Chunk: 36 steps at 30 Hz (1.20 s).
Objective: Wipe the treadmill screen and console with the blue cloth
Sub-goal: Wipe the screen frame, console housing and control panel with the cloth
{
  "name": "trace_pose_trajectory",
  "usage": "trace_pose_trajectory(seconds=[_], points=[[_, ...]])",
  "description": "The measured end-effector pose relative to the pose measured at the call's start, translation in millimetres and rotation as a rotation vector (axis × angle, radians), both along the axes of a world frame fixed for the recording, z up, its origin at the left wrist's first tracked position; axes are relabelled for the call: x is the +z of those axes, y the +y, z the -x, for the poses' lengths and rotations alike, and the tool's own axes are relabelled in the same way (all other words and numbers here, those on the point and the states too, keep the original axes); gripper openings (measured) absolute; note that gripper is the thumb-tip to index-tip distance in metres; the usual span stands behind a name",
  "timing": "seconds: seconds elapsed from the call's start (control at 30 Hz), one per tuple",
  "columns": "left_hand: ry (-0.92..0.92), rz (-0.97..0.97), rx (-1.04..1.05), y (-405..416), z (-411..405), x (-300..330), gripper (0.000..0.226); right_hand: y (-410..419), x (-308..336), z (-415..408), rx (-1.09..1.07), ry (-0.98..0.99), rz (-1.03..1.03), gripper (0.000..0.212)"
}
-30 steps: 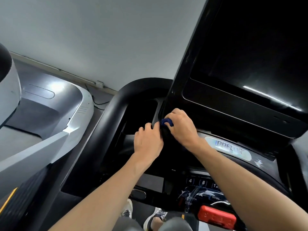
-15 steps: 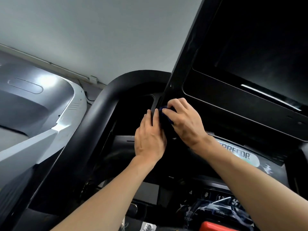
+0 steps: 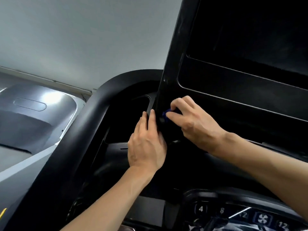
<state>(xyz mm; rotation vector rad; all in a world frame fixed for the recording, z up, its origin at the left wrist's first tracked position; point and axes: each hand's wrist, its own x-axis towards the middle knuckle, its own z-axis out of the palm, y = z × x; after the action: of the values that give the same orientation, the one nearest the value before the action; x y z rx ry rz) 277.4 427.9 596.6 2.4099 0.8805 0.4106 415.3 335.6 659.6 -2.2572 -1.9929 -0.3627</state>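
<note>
The right hand pinches a bunched blue cloth in curled fingers against the screen frame's lower left edge, at about 12 o'clock from the left hand, probably to work the narrow seam. The left hand's straight, released fingers rest along the frame's side, apparently to steady it. The console keypad lies at 5 o'clock; no containers show.
</note>
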Motion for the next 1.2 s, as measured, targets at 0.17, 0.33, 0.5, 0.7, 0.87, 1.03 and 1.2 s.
trace_pose_trajectory(seconds=[0.17,0.33,0.5,0.7,0.87,1.03,1.2], points=[[-0.024,-0.011,0.074,-6.1,-4.4,-1.4,0.054,-35.7,0.9,-12.8,-0.054,-0.084,0.004,0.012],[-0.047,-0.002,0.062,-3.1,-3.6,-2.2,0.06,0.0,41.9,-3.8,0.02,-0.13,-0.291,0.016],[-0.064,0.015,0.063,-2.8,-2.2,-2.7,0.059,61.5,54.7,-22.1,-0.143,-0.258,-0.342,0.012],[-0.082,0.041,0.038,-1.3,0.9,-5.3,0.062,35.4,38.3,-16.1,0.058,-0.379,-0.006,0.02],[-0.064,0.031,0.047,-1.4,-1.7,-3.4,0.061,71.9,93.8,-41.4,-0.197,-0.328,-0.238,0.014],[-0.077,0.038,0.041,-1.8,1.3,-4.2,0.066,40.5,51.0,-10.4,0.024,-0.433,0.013,0.013],[-0.075,0.013,0.009,0.5,0.8,-1.9,0.068,68.2,119.0,-43.6,-0.1,-0.433,-0.121,0.042]])
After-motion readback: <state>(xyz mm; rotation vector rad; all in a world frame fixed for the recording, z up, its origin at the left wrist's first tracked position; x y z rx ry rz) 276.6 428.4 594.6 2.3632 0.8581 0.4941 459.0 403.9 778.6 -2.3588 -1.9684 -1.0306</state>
